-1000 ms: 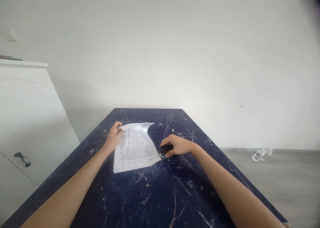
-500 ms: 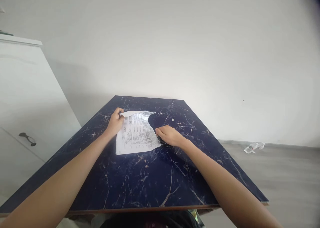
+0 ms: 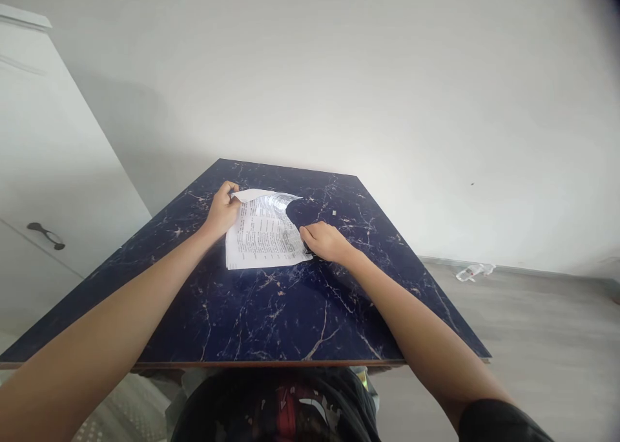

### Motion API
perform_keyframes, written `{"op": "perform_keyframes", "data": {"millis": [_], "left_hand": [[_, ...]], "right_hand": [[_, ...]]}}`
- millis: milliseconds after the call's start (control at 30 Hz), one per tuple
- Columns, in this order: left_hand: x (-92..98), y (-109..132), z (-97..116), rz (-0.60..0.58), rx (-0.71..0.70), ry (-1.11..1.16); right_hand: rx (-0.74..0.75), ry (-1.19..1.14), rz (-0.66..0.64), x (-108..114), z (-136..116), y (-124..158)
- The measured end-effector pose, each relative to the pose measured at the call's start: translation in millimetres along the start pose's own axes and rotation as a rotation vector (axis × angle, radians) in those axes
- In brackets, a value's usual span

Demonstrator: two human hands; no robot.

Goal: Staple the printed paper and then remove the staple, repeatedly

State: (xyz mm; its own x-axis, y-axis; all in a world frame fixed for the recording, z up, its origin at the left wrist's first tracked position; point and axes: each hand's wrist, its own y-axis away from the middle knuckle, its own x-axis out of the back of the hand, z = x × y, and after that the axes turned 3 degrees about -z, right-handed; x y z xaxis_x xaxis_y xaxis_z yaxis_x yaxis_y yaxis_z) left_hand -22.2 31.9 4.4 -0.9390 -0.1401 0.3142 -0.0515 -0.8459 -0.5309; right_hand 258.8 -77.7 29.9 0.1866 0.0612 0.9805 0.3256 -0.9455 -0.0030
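Observation:
Several printed sheets of paper (image 3: 264, 235) lie in a stack on the dark blue marbled table (image 3: 271, 319). My left hand (image 3: 224, 208) pinches the far left corner and lifts it, so the far edge curls up. At the near right corner, my right hand (image 3: 325, 240) is closed from above around a small black tool (image 3: 308, 249), which looks like a stapler. Most of it is hidden under my palm and fingers, and it touches the paper's corner. A tiny pale block (image 3: 334, 213) lies on the table beyond my right hand.
A white cabinet (image 3: 62, 151) with a dark handle (image 3: 46, 236) stands at the left. Behind the table rises a pale wall (image 3: 310, 73). Crumpled clear plastic (image 3: 475, 272) lies on the grey floor (image 3: 542, 326) at the right.
The view has tilted down, so the table sits higher in the picture and more of my lap shows. Both hands keep their holds on the paper and the black tool.

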Motion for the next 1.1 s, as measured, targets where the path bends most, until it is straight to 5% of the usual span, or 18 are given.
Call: {"op": "perform_keyframes", "data": {"millis": [633, 1100], "left_hand": [[-1.6, 1, -1, 0.025, 0.026, -0.026], [-2.2, 2, -5, 0.041, 0.003, -0.032]], "right_hand": [[0.009, 0.062, -0.010, -5, 0, -2], [0.013, 0.299, -0.031, -23, -25, -1]]}}
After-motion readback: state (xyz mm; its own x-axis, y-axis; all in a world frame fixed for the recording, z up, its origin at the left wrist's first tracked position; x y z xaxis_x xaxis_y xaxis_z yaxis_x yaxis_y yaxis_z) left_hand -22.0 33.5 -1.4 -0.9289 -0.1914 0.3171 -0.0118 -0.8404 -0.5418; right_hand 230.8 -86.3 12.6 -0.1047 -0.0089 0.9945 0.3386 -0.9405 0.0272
